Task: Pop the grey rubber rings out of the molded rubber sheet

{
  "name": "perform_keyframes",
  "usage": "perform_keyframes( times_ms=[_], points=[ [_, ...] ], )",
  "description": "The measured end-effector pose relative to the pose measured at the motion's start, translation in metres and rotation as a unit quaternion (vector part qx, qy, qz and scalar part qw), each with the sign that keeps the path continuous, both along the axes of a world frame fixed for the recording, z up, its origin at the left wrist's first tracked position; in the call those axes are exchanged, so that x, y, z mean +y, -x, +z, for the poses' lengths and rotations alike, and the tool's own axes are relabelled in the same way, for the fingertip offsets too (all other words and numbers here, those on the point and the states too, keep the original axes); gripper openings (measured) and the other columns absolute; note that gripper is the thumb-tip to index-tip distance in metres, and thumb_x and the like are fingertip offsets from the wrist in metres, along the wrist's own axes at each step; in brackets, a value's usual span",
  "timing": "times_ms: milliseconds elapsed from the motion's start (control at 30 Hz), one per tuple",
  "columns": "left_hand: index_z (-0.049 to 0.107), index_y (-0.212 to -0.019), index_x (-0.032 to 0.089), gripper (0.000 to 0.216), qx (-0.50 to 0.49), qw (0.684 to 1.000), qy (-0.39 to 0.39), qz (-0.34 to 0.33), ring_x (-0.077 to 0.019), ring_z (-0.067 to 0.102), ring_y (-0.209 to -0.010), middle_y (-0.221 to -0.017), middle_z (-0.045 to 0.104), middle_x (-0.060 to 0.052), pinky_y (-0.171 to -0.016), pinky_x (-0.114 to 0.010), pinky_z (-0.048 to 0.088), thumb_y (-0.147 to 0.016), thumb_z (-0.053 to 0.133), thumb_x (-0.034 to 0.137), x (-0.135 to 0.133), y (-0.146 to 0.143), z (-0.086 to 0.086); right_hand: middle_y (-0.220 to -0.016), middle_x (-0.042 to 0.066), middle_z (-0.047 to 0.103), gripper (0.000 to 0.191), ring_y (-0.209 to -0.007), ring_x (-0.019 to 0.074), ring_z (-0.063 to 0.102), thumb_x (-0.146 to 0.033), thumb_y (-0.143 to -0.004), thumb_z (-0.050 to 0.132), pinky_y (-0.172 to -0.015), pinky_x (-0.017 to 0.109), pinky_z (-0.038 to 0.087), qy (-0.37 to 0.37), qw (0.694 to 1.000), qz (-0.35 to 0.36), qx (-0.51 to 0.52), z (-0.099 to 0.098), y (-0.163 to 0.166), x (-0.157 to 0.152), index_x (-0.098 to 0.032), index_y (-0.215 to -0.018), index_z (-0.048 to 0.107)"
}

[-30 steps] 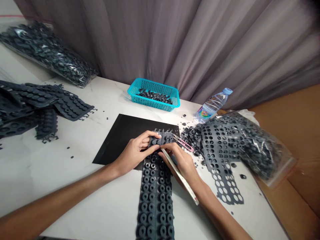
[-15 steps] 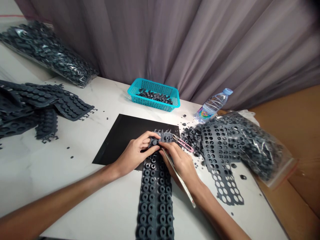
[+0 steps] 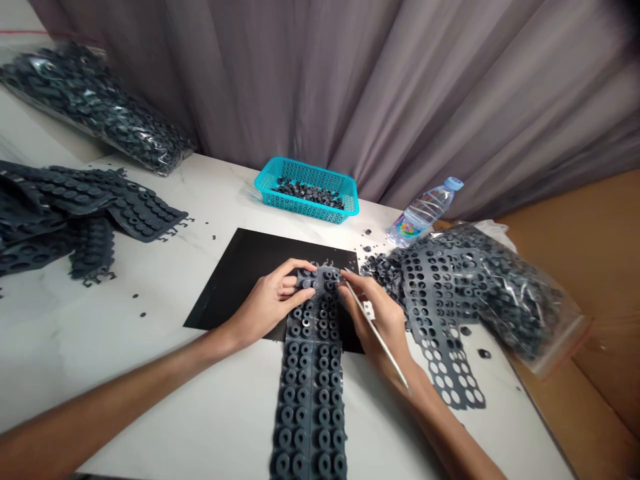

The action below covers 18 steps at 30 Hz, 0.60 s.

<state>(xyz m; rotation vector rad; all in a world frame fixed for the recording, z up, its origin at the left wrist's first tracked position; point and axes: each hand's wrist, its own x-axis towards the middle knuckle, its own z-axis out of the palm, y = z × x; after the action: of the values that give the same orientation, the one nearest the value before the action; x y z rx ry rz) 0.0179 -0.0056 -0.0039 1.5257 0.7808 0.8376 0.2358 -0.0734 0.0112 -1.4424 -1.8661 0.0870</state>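
Observation:
A long dark-grey rubber sheet [image 3: 311, 380] with paired rows of ring-shaped studs runs from the near edge up onto a black mat [image 3: 225, 283]. My left hand [image 3: 270, 297] pinches the sheet's far end at its left side, thumb and index finger closed over the studs. On the right side of that end, my right hand [image 3: 377, 307] holds a slim pale rod-like tool [image 3: 383, 343], its fingertips close to the sheet's right edge. Whether the tool's tip touches a stud cannot be made out.
Behind stands a turquoise basket [image 3: 305, 210] of small dark pieces. Right are a water bottle [image 3: 423, 213], a punched-out sheet [image 3: 440, 320], loose pieces [image 3: 383, 270] and a filled plastic bag [image 3: 530, 300]. Left lie more studded sheets [image 3: 140, 210] and another filled bag [image 3: 100, 107].
My right hand has moved right, away from my left fingertips, to the sheet's right edge, carrying the tool. It now covers the pink snips seen before. My left hand keeps its grip.

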Motion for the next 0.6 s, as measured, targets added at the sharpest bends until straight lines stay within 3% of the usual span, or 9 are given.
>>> perform_keyframes(
  times_ms=[167, 433, 600],
  points=[
    [0.057, -0.130, 0.022, 0.039, -0.030, 0.999, 0.031, -0.011, -0.0251, 0.077, -0.103, -0.109, 0.079, -0.007, -0.093, -0.037, 0.061, -0.096, 0.070, 0.035, -0.001, -0.001, 0.002, -0.100, 0.005, 0.077, 0.020, -0.079, 0.0161, 0.072, -0.027, -0.103, 0.065, -0.074, 0.027, 0.057, -0.006, 0.996, 0.083, -0.022, -0.004, 0.002, -0.001, -0.022, -0.122, 0.065],
    [0.057, -0.129, 0.022, 0.037, -0.028, 0.999, 0.025, -0.010, -0.0263, 0.078, -0.105, -0.109, 0.080, -0.006, -0.093, -0.038, 0.061, -0.096, 0.069, 0.035, -0.002, -0.001, 0.000, -0.098, 0.005, 0.077, 0.015, -0.084, 0.0178, 0.072, -0.029, -0.104, 0.063, -0.076, 0.028, 0.056, -0.021, 0.991, 0.113, -0.068, -0.007, 0.005, 0.004, -0.021, -0.117, 0.066],
    [0.057, -0.129, 0.022, 0.038, -0.027, 0.999, 0.016, -0.012, -0.0264, 0.078, -0.103, -0.109, 0.080, -0.006, -0.094, -0.039, 0.062, -0.096, 0.069, 0.036, -0.002, -0.001, 0.001, -0.096, 0.006, 0.076, 0.016, -0.083, 0.0185, 0.073, -0.033, -0.106, 0.060, -0.071, 0.028, 0.055, -0.022, 0.993, 0.089, -0.079, -0.010, 0.005, 0.005, -0.022, -0.116, 0.065]
  ],
)
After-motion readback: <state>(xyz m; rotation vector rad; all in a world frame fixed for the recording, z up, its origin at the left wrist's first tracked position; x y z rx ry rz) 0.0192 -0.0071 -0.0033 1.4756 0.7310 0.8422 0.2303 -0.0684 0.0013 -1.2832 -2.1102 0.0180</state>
